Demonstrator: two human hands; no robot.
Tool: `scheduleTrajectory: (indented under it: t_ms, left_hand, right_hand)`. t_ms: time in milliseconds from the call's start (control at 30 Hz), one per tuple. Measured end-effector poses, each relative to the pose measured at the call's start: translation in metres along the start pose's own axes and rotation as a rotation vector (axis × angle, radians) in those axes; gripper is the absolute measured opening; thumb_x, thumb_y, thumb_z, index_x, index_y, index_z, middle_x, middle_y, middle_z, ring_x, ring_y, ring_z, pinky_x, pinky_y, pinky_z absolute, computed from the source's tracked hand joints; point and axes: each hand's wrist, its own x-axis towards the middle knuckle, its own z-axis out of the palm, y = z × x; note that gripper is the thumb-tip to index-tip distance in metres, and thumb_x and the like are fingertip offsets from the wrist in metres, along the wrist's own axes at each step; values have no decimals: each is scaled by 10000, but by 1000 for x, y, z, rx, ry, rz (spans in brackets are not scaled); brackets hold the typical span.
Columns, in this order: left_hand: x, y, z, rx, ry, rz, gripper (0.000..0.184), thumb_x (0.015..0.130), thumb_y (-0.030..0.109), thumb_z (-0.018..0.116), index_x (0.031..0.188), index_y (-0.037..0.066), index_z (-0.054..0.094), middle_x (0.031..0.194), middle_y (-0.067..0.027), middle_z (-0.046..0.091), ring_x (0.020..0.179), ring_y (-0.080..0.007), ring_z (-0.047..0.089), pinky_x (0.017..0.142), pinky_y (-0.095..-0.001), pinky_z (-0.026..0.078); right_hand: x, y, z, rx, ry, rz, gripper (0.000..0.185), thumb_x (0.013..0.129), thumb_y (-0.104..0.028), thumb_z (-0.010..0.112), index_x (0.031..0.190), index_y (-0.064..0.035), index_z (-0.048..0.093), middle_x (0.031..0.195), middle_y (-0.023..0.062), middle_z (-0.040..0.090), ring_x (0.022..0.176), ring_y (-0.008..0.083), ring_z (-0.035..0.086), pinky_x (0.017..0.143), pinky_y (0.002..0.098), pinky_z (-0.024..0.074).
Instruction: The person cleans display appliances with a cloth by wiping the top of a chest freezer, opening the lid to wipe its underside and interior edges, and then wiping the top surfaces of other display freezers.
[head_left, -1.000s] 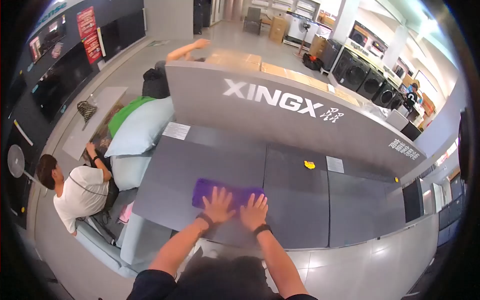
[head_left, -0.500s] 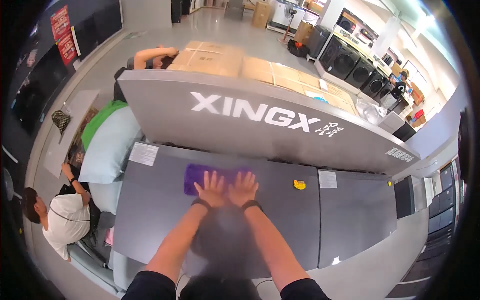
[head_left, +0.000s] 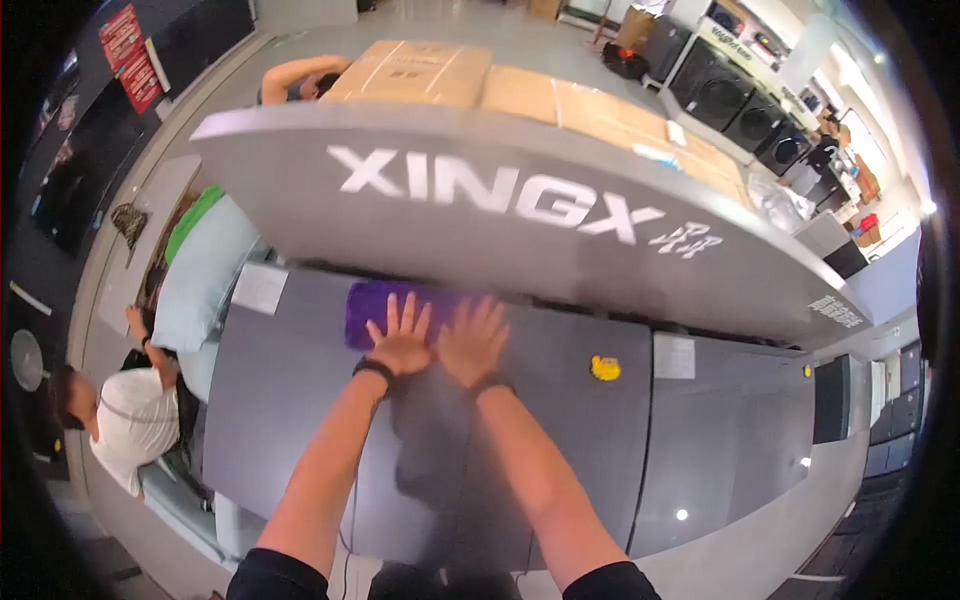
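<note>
A purple cloth point(head_left: 368, 312) lies spread on the dark grey flat surface point(head_left: 560, 440), near the upright grey board. My left hand point(head_left: 401, 340) rests palm down on the cloth's lower edge, fingers spread. Just to its right, my right hand point(head_left: 472, 342) lies flat over the right part of the cloth, fingers apart and slightly blurred. A yellow sticker point(head_left: 605, 368) is on the surface to the right of my hands. One white paper label point(head_left: 260, 288) lies at the surface's left end, another point(head_left: 674, 356) farther right.
The grey board point(head_left: 500, 190) with white lettering stands behind the surface, cardboard boxes point(head_left: 410, 75) beyond it. A seated person in white point(head_left: 138, 415) is at the left, near light blue cushions point(head_left: 195, 270). Another person's arm point(head_left: 300, 75) shows behind the board.
Both hands and the purple cloth have moved away from my body, toward the board. The camera view has shifted too. The fingers stay spread.
</note>
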Motion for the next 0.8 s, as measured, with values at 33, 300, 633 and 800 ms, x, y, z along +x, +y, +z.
scheduleTrajectory:
  t_ms: [33,300,633,800]
  left_hand:
    - [-2,-2,6,4,13,-4,833,908,528,457,1583,187,107,1653,-90,-82,1490,-383,-170,1085,-756,5]
    - [-63,9,27,-38,2,-10,953,851,639,505,1585,196,89,1651,-108,-79,1495,-374,-153,1117,-710,8]
    - [-219,0,131,-14,48,112,922,851,661,503,1576,196,173,1654,-104,-15,1507,-354,-110,1122,-712,7]
    - [-280,-5,168,-16,49,175,923,865,661,500,1578,196,142,1651,-121,-34,1500,-382,-115,1110,-727,28]
  right_hand:
    - [2,3,4,8,40,-18,669,1003,-487,339,1556,-123,239,1616,208,149,1484,434,96,1155,614,109]
    - [-69,26,15,55,74,-116,641,1001,-468,362,1534,-117,305,1607,201,199,1488,406,131,1165,593,116]
    - [-253,34,45,-10,101,-84,656,986,-490,385,1526,-121,326,1587,210,245,1476,412,170,1169,584,128]
    - [-331,37,57,5,39,-26,682,986,-501,384,1541,-119,277,1597,218,191,1483,411,131,1167,594,127]
